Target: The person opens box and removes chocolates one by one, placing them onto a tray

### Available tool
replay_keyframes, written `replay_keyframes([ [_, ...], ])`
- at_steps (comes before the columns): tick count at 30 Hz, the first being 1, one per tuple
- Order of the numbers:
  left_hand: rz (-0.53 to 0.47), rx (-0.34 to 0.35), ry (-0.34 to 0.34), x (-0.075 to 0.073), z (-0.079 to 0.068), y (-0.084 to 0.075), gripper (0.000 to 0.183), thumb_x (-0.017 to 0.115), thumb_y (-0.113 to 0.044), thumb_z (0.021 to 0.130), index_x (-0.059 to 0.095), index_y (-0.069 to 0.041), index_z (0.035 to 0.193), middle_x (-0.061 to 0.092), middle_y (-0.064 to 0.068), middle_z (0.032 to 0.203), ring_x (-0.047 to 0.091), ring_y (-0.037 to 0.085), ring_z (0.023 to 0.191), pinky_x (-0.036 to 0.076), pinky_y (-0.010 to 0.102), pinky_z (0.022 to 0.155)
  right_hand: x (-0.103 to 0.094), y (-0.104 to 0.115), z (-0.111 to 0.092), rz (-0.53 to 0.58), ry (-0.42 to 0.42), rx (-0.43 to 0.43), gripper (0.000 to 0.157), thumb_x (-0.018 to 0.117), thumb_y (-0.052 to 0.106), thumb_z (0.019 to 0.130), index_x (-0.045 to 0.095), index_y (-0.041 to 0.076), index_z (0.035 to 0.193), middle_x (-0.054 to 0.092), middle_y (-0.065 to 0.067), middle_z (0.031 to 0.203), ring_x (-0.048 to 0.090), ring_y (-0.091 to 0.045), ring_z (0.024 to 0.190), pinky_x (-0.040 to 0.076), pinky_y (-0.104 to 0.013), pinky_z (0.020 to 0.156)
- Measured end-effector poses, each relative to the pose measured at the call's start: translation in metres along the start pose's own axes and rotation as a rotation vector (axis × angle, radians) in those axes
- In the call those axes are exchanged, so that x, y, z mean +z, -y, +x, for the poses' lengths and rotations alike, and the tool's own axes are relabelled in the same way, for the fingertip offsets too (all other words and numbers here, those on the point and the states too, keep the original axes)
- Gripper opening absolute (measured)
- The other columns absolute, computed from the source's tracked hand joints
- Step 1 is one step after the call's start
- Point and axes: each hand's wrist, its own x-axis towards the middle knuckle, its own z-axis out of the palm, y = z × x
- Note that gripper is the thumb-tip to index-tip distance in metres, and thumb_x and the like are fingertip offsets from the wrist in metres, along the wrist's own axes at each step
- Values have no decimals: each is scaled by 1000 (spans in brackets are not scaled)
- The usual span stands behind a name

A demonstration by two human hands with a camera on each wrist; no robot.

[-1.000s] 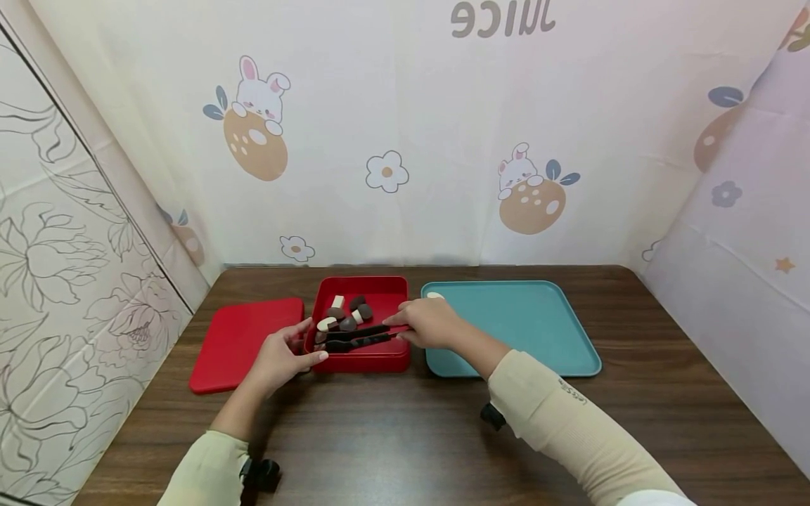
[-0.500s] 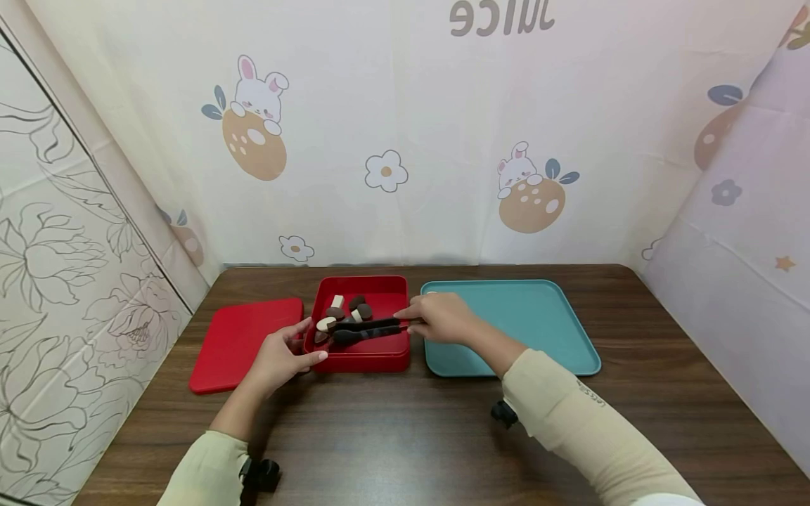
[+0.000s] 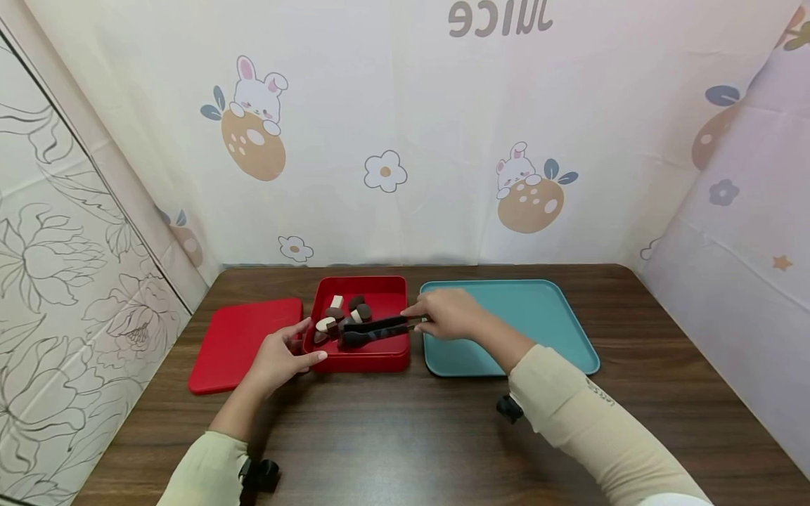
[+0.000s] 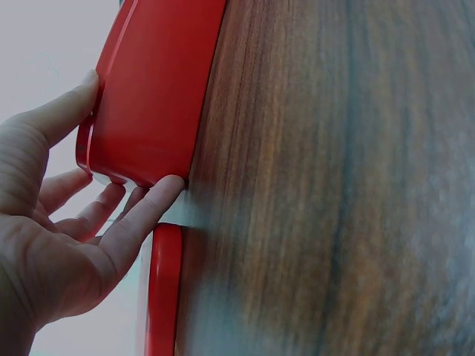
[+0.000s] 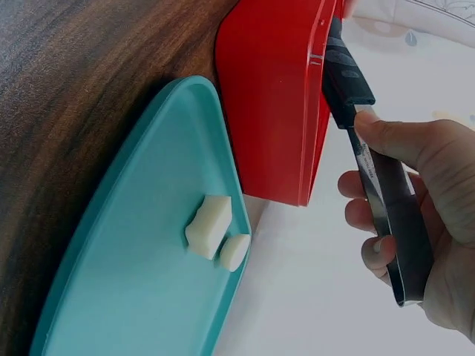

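A red box (image 3: 380, 362) contains several dark brown and white chocolates (image 3: 335, 313). With thumb and fingertips spread around its near left corner, my left hand (image 3: 281, 358) grips the box; the left wrist view shows the thumb at the rim and fingertips against the side wall (image 4: 152, 89). My right hand (image 3: 451, 314) holds black-tipped metal tongs (image 3: 380, 330), reaching in over the right wall. Their tips lie low among the chocolates, beside a dark square piece (image 3: 332, 328). In the right wrist view, thumb and fingers wrap the tongs' metal arms (image 5: 390, 200).
A teal tray (image 3: 519, 316) stands right of the box, partly under my right hand. On it lie a white block (image 5: 210, 225) and a white round piece (image 5: 234, 253). A flat red lid (image 3: 243, 344) lies left of the box on the wooden table (image 3: 392, 436).
My right hand has drawn the tongs to the right and slightly back, with their tips shifting from the box's left side toward its middle. My left hand stays put.
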Motion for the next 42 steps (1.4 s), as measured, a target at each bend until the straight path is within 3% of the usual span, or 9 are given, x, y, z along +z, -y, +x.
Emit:
replay_keyframes([
  [8, 1, 8, -3, 0, 0, -1, 83, 83, -27, 79, 42, -10, 149, 52, 26, 136, 56, 35, 115, 59, 34, 70, 4, 7, 5, -47, 52, 18, 36, 71, 25, 90, 69, 23, 125, 60, 4, 82, 46, -7, 62, 36, -23, 45],
  [12, -7, 10, 0, 1, 0, -1, 83, 83, -27, 79, 41, -10, 149, 53, 26, 133, 60, 31, 106, 59, 35, 69, 7, 7, 5, -45, 41, 15, 35, 72, 22, 89, 69, 22, 125, 64, 2, 88, 48, -8, 64, 37, -24, 45],
  [17, -23, 15, 7, 0, -1, -2, 83, 83, -25, 79, 41, -9, 149, 50, 27, 136, 58, 33, 110, 59, 36, 69, 10, 5, 3, -42, 9, -7, 33, 72, 21, 90, 71, 22, 123, 66, 2, 91, 49, -7, 64, 36, -22, 45],
  [25, -15, 6, 7, 0, -1, -2, 82, 82, -24, 80, 41, -9, 149, 52, 27, 134, 62, 29, 102, 59, 36, 69, 8, -1, -5, 26, -54, -19, 34, 74, 23, 88, 71, 21, 122, 63, 7, 85, 45, -3, 60, 35, -20, 46],
  [32, -18, 12, 8, 0, -1, -1, 84, 83, -27, 79, 40, -10, 149, 52, 27, 134, 63, 28, 100, 59, 36, 69, 0, -8, -13, 106, -99, -29, 34, 73, 22, 89, 71, 20, 123, 51, 11, 71, 42, -3, 57, 35, -21, 47],
  [37, -15, 14, 3, -1, -1, 1, 84, 83, -26, 79, 40, -10, 149, 50, 27, 136, 63, 27, 98, 59, 36, 69, -4, -12, -18, 72, -117, -41, 33, 73, 21, 89, 71, 22, 122, 44, 12, 66, 40, -4, 54, 32, -21, 45],
  [42, -10, 14, 5, -1, -1, 1, 85, 83, -28, 79, 40, -10, 149, 51, 27, 134, 67, 22, 85, 59, 36, 69, -7, -16, -21, 47, -82, -29, 34, 72, 22, 89, 70, 22, 124, 42, 10, 66, 38, -4, 53, 29, -21, 45],
])
